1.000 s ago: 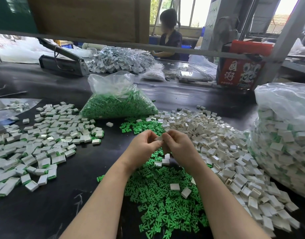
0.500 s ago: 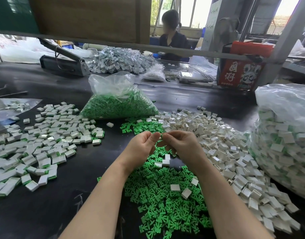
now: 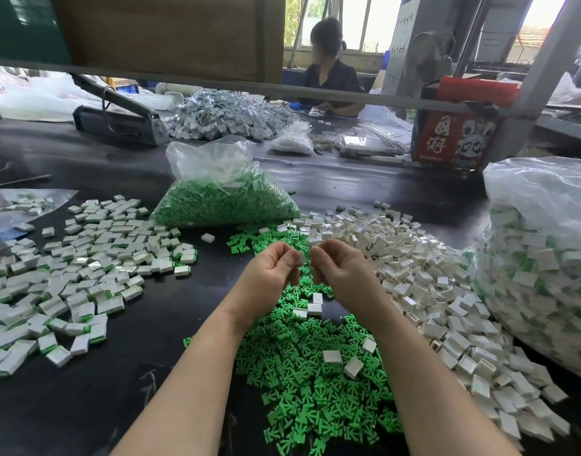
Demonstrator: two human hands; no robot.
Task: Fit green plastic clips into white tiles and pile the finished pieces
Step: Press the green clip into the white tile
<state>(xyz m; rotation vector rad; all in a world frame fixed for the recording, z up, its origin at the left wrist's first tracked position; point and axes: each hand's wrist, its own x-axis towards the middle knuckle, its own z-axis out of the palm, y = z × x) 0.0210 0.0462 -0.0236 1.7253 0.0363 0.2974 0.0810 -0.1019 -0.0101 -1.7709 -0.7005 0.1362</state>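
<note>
Green plastic clips (image 3: 315,373) lie in a loose heap on the black table (image 3: 144,324) near its front edge, right under both forearms. Above that heap the left hand (image 3: 271,278) and the right hand (image 3: 343,273) hang close together, fingers curled inward. The left hand pinches a small white tile (image 3: 303,257) at its fingertips; the right hand's fingers are bunched just beside it, and whether they hold a clip cannot be told.

A few stray white tiles (image 3: 331,356) sit on top of the green heap. To the right of the hands a broad spread of empty white square tiles (image 3: 430,291) runs from mid-table toward the front right corner. On the left side of the table finished white tiles with green edges (image 3: 85,268) lie scattered in a wide flat pile.

Beyond the hands, toward the middle of the table, a clear plastic bag of green clips (image 3: 223,199) slumps with its mouth open. At the right edge a large clear bag stuffed with finished white-and-green pieces (image 3: 539,264) bulges high. Farther back lie a grey heap of bagged parts (image 3: 229,115), a grey metal heat sealer (image 3: 118,123) and a red printed carton (image 3: 460,133). A person in a dark top (image 3: 331,77) sits at the far side.
</note>
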